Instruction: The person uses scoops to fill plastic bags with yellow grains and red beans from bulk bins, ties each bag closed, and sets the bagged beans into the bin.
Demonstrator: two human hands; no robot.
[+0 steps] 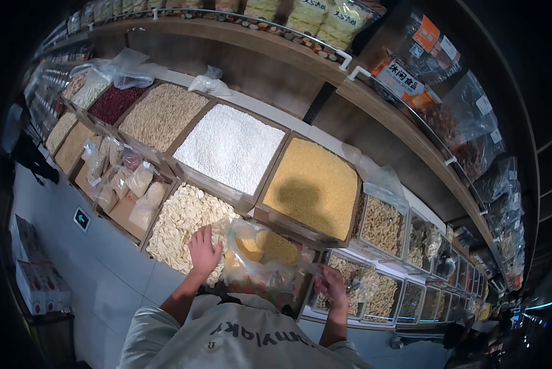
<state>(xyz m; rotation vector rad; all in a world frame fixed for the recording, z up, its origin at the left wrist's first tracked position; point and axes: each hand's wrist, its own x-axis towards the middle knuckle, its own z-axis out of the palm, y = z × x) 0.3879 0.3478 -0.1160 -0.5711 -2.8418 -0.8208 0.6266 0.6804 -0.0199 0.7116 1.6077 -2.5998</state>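
Note:
A clear plastic bag [236, 270] lies open between my hands, with yellow grain [277, 248] inside it. My left hand [205, 251] rests at the bag's left side, over the bin of pale flat slices [181, 221], its fingers apart. On the right, my right hand [331, 286] has its fingers closed at the edge of the clear plastic; exactly what they pinch is too small to make out. Just beyond the bag stands a wooden bin of yellow grain [319, 178] with a dark shadow on it.
A bin of white grain [230, 147] stands behind, with beige [164, 115] and dark red [116, 103] bins farther left. Small filled bags [141, 178] lie in a box at left. Clear bins [383, 227] line the right. A wooden shelf edge [405, 114] runs overhead.

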